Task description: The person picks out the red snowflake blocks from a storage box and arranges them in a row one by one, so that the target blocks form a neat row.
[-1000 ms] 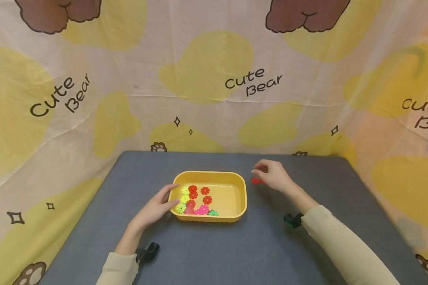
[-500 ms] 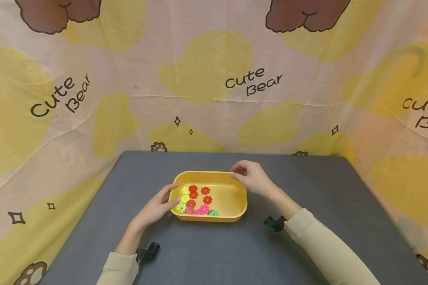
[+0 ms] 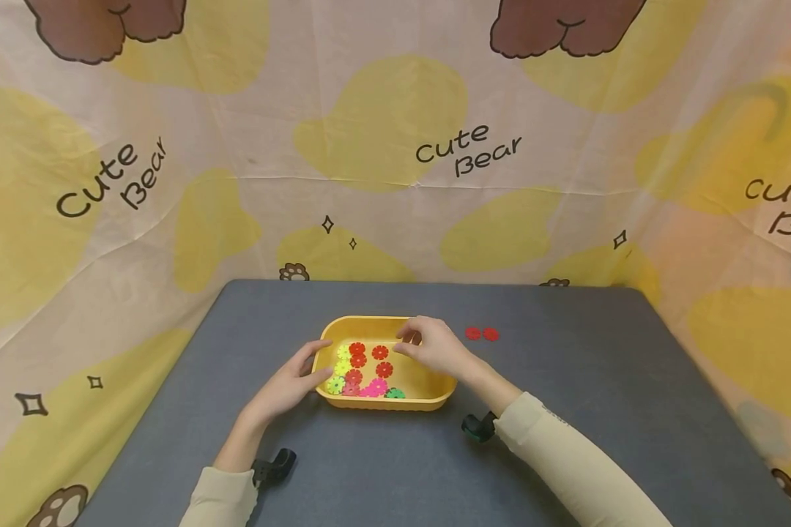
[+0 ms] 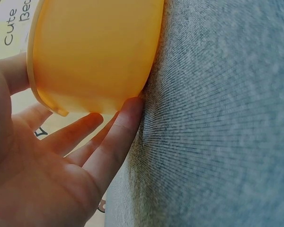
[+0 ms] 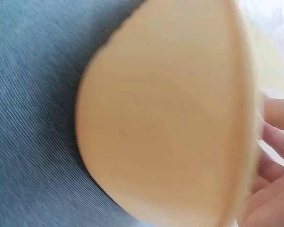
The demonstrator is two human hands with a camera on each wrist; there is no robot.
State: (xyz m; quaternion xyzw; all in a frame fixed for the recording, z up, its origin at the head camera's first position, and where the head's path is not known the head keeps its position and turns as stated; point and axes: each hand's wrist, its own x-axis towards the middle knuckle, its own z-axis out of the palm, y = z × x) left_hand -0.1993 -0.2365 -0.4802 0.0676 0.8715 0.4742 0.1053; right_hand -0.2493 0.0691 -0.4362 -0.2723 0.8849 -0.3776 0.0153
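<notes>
A yellow plastic tray (image 3: 392, 402) stands on the table. My left hand (image 3: 290, 380) grips its left end; in the left wrist view the fingers (image 4: 111, 146) lie along the outer wall, with one digit over the rim. Inside lie flower-shaped plastic discs: yellow-green discs (image 3: 336, 384) at the left, red discs (image 3: 384, 369) beside them, pink discs (image 3: 377, 386) and a green disc (image 3: 395, 394) along the near wall. My right hand (image 3: 435, 348) is over the tray's right half, thumb and forefinger bent toward each other; I cannot tell whether a disc is between them.
Two more red discs (image 3: 481, 334) lie side by side on the grey table (image 3: 567, 351), right of the tray. A printed cloth (image 3: 369, 146) hangs behind and around the table. In the right wrist view the tray wall hides part of the right hand.
My right hand has moved left from the red discs on the table to over the tray, uncovering two discs there. My left hand keeps its grip on the tray.
</notes>
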